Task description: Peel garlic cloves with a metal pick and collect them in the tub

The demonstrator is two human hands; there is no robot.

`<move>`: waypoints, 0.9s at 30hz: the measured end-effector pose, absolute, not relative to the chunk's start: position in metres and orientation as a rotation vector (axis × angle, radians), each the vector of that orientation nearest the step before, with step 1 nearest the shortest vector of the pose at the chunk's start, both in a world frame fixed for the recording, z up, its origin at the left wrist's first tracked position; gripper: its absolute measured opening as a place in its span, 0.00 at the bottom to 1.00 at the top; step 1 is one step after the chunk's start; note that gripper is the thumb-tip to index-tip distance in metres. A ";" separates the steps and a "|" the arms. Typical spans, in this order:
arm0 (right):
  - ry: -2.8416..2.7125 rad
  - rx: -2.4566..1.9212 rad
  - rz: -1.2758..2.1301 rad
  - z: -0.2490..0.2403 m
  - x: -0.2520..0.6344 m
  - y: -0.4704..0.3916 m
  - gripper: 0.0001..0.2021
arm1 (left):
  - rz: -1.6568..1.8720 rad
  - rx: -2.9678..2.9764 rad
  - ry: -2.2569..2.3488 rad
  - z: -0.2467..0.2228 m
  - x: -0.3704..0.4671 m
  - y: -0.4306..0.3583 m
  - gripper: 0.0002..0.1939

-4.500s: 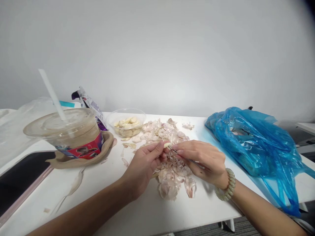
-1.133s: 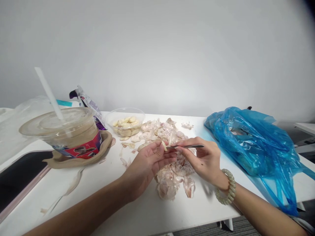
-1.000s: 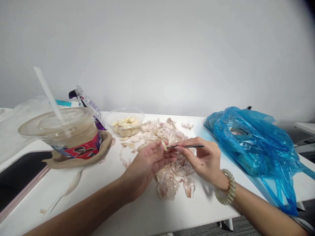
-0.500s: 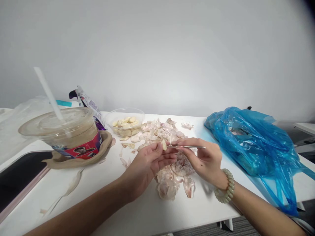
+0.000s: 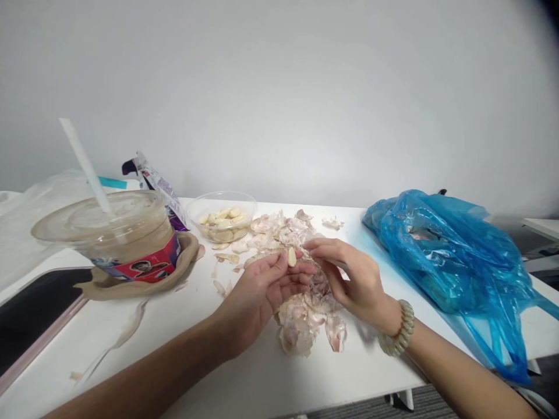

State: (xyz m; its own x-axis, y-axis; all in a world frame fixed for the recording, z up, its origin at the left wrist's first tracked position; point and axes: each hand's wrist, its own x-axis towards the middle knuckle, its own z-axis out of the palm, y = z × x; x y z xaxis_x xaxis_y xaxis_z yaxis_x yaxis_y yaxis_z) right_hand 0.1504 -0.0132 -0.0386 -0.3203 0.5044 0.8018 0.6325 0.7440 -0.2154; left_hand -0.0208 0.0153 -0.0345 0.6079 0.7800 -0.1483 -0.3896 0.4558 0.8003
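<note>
A pale peeled garlic clove [image 5: 292,257] stands pinched between the thumb and fingers of my left hand [image 5: 265,279], its other fingers curled loosely below. Close on the right, my right hand [image 5: 356,276] is bent with its fingertips pointing at the clove but apart from it. A sliver of a thin metal knife [image 5: 345,269] shows between its thumb and fingers; most of it is hidden. Under both hands lies a heap of papery garlic skins [image 5: 301,326]. Behind to the left, a clear plastic bowl [image 5: 244,203] holds several peeled cloves.
At left a big drink cup [image 5: 131,244] with a straw sits in a cardboard holder [image 5: 190,256], beside a dark tablet-like device [image 5: 39,314]. A purple-and-white packet [image 5: 161,186] leans behind it. A blue plastic bag [image 5: 454,262] fills the right side of the white table [image 5: 244,384].
The knife has come away from the clove and turned, so that its length no longer shows. My right hand has tilted and shifted slightly left; my left hand keeps its pinch.
</note>
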 end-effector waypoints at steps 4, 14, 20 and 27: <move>-2.002 -0.799 -0.161 -0.037 0.150 -0.015 0.17 | 0.783 0.785 0.537 -0.034 -0.021 0.016 0.09; -1.831 -0.721 0.006 -0.038 0.147 -0.019 0.16 | 0.754 0.828 0.540 -0.036 -0.022 0.016 0.10; -1.887 -0.719 0.007 -0.035 0.146 -0.019 0.14 | 0.740 0.818 0.551 -0.037 -0.022 0.017 0.11; -1.898 -0.711 0.023 -0.034 0.146 -0.019 0.14 | 0.731 0.793 0.539 -0.035 -0.023 0.015 0.10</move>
